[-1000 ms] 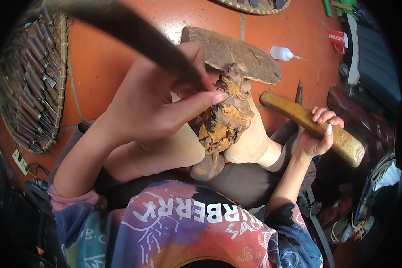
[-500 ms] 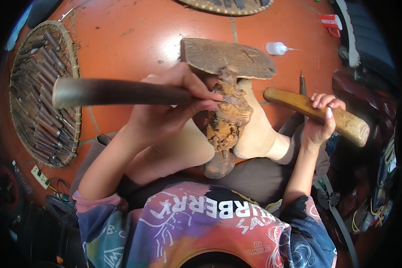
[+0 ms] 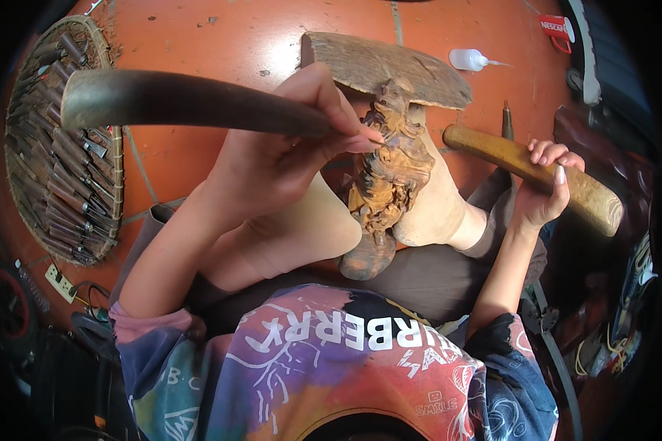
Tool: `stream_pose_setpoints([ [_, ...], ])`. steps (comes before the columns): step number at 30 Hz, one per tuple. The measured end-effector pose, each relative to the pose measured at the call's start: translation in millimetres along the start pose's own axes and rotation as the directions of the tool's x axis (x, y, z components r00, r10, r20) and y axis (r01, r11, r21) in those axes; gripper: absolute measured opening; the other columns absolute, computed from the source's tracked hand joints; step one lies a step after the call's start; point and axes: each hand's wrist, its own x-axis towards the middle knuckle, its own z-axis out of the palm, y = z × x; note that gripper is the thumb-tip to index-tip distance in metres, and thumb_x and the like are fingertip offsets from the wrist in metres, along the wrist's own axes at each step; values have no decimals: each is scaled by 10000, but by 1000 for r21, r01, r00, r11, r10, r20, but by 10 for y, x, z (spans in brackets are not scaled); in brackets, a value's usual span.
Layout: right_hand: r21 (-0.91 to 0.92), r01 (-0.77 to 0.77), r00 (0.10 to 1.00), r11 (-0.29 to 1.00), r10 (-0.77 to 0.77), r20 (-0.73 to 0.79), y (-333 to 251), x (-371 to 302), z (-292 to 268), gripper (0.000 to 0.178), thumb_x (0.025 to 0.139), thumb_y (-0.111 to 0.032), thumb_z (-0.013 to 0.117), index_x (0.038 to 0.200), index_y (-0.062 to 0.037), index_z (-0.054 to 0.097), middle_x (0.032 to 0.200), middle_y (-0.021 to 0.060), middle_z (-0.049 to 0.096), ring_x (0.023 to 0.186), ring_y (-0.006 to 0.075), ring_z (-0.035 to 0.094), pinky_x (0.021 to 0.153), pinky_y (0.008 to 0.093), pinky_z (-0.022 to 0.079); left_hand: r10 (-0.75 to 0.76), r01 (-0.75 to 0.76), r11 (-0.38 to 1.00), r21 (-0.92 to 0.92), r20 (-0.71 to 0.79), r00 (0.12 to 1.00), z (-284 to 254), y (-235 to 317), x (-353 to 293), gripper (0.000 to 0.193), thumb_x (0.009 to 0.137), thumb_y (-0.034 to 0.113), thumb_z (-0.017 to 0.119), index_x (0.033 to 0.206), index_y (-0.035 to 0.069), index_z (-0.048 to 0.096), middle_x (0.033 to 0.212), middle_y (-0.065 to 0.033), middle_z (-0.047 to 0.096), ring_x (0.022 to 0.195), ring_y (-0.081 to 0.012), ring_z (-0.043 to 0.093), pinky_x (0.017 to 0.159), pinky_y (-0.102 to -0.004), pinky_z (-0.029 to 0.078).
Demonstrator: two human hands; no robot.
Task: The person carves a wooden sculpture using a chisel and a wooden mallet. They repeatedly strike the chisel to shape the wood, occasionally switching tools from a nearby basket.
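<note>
Between my feet lies a carved wooden figure, brown and orange, its upper end resting by a thick wooden board. My left hand is closed around a wood-carving chisel with a long dark handle. The chisel's tip meets the upper part of the figure, and the fingers pinch it low down, hiding most of the blade. Off to the right, my right hand grips a wooden mallet, a thick, smooth, yellow-brown club. The mallet is held apart from the chisel and the figure.
A round woven tray with several carving tools stands on the tiled floor at left. A white squeeze bottle lies beyond the board, and a red cup is far right. One slim tool lies behind the mallet. A power strip is at lower left.
The view has shifted, so most things sit a little higher in it. The chisel's handle end is raised slightly, its tip still at the figure. Both hands keep their grips.
</note>
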Motion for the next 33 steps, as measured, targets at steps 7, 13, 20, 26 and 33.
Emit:
stream_pose_setpoints([
  [7, -51, -7, 1000, 999, 6, -14, -12, -13, 58, 174, 817, -172, 536, 955, -98, 460, 779, 72, 447, 781, 207, 445, 842, 391, 375, 110, -112, 990, 84, 34, 993, -14, -7, 36, 215, 829, -102, 595, 847, 26, 423, 803, -136, 572, 826, -246, 661, 769, -368, 566],
  [13, -44, -10, 1000, 999, 9, -14, -20, -25, 74, 183, 813, -169, 541, 958, -97, 457, 784, 76, 444, 791, 207, 443, 853, 386, 370, 116, -121, 981, 149, 38, 993, -14, 37, 50, 207, 817, -101, 613, 816, 22, 446, 798, -132, 585, 829, -239, 661, 763, -340, 554],
  [20, -41, -3, 1000, 999, 3, -7, -8, -31, 44, 244, 795, -173, 593, 968, -96, 439, 798, 79, 476, 793, 225, 499, 850, 420, 378, 39, -46, 977, 208, 37, 999, 4, 121, 51, 182, 805, -89, 638, 783, 8, 486, 792, -131, 595, 831, -239, 661, 734, -313, 536],
  [26, -67, 5, 1000, 998, -6, -22, -11, -33, 63, 258, 786, -184, 597, 960, -86, 434, 794, 80, 474, 788, 223, 500, 847, 424, 384, -166, 67, 848, 526, 144, 976, 18, 359, 144, 143, 796, -78, 636, 768, 25, 541, 799, -119, 639, 822, -231, 667, 722, -320, 529],
  [33, -80, 48, 996, 996, -54, -74, 46, -72, 154, 248, 808, 25, 570, 979, -73, 419, 824, 74, 485, 819, 208, 525, 884, 426, 427, -9, -102, 770, 629, 171, 985, 123, 499, 171, 94, 738, -41, 618, 748, 37, 566, 821, -119, 658, 783, -245, 672, 688, -311, 540],
])
